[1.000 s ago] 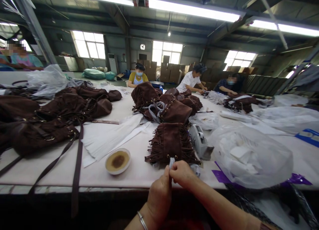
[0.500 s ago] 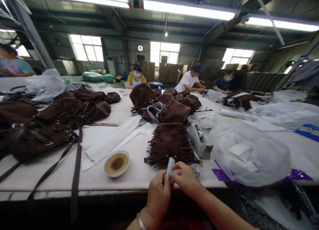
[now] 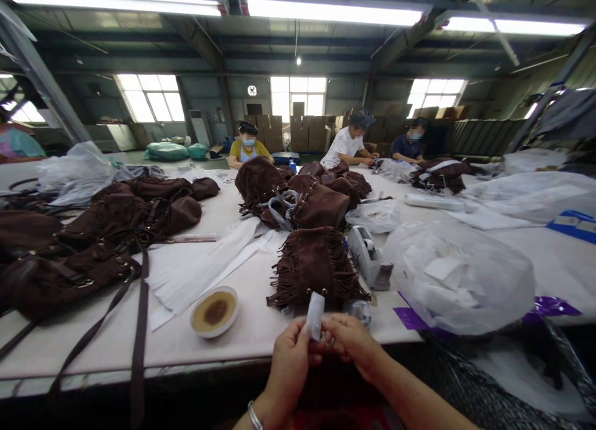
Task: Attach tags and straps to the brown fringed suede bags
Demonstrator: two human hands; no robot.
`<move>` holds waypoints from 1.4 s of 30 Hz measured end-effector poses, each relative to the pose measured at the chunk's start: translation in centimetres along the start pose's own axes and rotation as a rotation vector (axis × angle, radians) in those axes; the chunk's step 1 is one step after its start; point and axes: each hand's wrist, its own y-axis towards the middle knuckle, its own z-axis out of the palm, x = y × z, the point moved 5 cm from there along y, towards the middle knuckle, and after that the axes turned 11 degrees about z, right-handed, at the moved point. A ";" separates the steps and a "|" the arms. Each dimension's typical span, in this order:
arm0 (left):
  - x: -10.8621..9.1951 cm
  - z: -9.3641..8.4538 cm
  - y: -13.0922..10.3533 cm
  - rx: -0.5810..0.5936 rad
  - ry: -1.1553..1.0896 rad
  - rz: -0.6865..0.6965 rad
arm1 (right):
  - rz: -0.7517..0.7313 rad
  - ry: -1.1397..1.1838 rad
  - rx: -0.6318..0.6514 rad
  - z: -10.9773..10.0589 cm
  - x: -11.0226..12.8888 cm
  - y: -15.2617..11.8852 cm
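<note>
Between my hands, at the table's near edge, is a small whitish wrapped strip [image 3: 315, 315]; whether it is paper or plastic I cannot tell. My left hand [image 3: 289, 355] pinches it from the left, thumb along its side. My right hand [image 3: 350, 342] has its fingers closed at the strip's right side, and what lies in them is partly hidden. Just beyond, a dark brown fringed bag [image 3: 311, 262] lies on the table with two metal rings at its near edge, close to the strip's top end. A grey tape dispenser [image 3: 370, 256] stands right of the bag.
A round dish of yellowish-brown stuff [image 3: 198, 312] sits left of my hands. More brown bags [image 3: 321, 200] are heaped behind and at left [image 3: 116, 213]. White sheets [image 3: 200, 265] lie between. A large clear plastic bag [image 3: 493, 281] fills the right side. Several people work across the table.
The strip has turned so more of its flat face shows. My right hand has shifted lower beside it, and the camera view has swung slightly right.
</note>
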 end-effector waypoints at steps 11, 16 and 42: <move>-0.3 0.5 1.2 0.198 0.485 0.086 | -0.057 0.014 0.021 -0.4 -0.5 1.0; -3.6 -3.0 2.3 -0.101 1.120 0.643 | -0.293 -0.275 -0.109 -1.8 0.8 2.0; -3.0 -6.1 7.8 0.425 1.149 0.758 | -0.409 -0.898 -0.536 -0.6 8.9 11.0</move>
